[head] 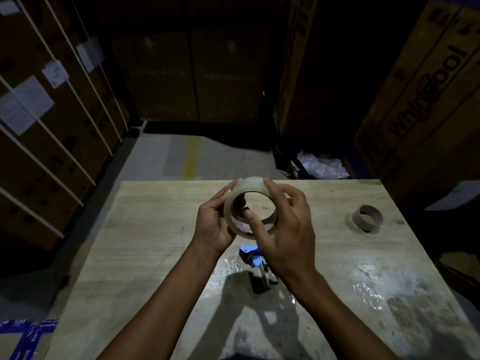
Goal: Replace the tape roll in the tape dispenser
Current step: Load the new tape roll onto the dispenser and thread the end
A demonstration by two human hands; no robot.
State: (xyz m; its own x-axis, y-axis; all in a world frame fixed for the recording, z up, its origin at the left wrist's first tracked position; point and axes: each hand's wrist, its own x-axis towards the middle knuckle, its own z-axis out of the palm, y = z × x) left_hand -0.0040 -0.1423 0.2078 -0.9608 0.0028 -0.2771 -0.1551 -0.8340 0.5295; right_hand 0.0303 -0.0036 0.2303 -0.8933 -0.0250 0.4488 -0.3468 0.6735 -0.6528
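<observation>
Both hands hold a full roll of clear tape (pixel 250 187) up above the wooden table (pixel 155 242), its open core facing me. My left hand (pixel 214 222) cups the roll's left side. My right hand (pixel 284 229) grips its right side, thumb on the lower rim and a fingertip on the top. The blue tape dispenser (pixel 253 258) lies on the table under my right hand, partly hidden by it. An empty brown cardboard core (pixel 367 218) lies on the table to the right.
Crumpled clear plastic (pixel 367 292) lies on the table's right part, more near the dispenser. Tall cardboard boxes (pixel 428 100) surround the dim space. A bag of plastic wrap (pixel 322 165) sits beyond the table's far edge. Blue tape marks the floor (pixel 28 331) at lower left.
</observation>
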